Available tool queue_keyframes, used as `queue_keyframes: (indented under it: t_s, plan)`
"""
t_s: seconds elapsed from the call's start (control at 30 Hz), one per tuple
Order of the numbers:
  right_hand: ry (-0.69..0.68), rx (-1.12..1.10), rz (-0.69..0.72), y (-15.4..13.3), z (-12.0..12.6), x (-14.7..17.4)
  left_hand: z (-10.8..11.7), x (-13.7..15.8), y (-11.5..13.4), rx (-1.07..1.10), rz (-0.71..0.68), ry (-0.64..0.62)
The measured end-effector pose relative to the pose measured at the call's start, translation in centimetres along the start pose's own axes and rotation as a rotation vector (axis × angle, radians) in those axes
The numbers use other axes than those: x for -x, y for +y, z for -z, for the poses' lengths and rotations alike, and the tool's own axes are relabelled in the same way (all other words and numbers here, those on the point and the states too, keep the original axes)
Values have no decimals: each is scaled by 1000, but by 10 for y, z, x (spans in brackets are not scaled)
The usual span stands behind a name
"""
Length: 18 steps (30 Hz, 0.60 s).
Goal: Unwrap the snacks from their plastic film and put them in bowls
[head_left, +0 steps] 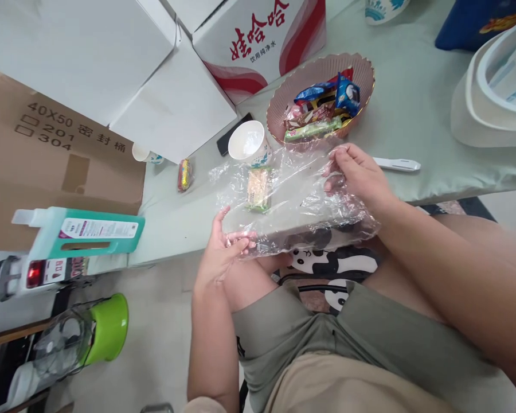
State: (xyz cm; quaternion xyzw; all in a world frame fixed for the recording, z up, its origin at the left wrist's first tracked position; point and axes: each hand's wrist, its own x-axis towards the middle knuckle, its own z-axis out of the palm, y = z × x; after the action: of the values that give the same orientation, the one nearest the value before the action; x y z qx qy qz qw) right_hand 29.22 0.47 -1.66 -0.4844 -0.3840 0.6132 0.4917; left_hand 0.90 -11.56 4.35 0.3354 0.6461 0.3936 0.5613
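Note:
A clear plastic bag (301,189) is stretched between my two hands, over the front edge of the table. My left hand (232,244) grips its lower left side, the thumb pressed toward the fingers. At the upper right, my right hand (356,172) pinches the film between thumb and fingers. A small wrapped snack (258,189) with green ends shows behind or inside the bag; I cannot tell which. Just beyond it stands a white paper cup (248,143). Behind the bag is a pink ribbed bowl (279,92) holding several wrapped snacks.
A white utility knife (398,164) lies right of my right hand. Left are a small wrapped snack (184,175), a dark phone-like object (227,139) and a teal bottle (90,230). Boxes (258,49) line the back; a white container (468,115) stands at right.

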Motion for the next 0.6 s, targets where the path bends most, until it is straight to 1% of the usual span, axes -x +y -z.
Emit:
queue_keyframes:
  t_s: [0.13,0.23,0.3,0.33,0.47,0.53,0.6]
  plan:
    - [69,-9,-19,-5,3,-1,13,7,-4,-4,-164,1]
    - [53,-60,-85,-12,1,3,21,9,-2,-21,-273,-93]
    - [30,-77,-113,-15,-1,7,21,7,2,-44,-350,-114]
    - [23,-82,-117,-16,-2,8,19,5,5,-65,-392,-82]
    - [21,-80,-118,-17,-2,8,10,0,15,-171,-536,116]
    - [11,-94,-127,-18,0,8,5,-1,20,-191,-567,130]
    - [-49,-136,-122,-20,2,13,2,-1,23,-222,-565,92]
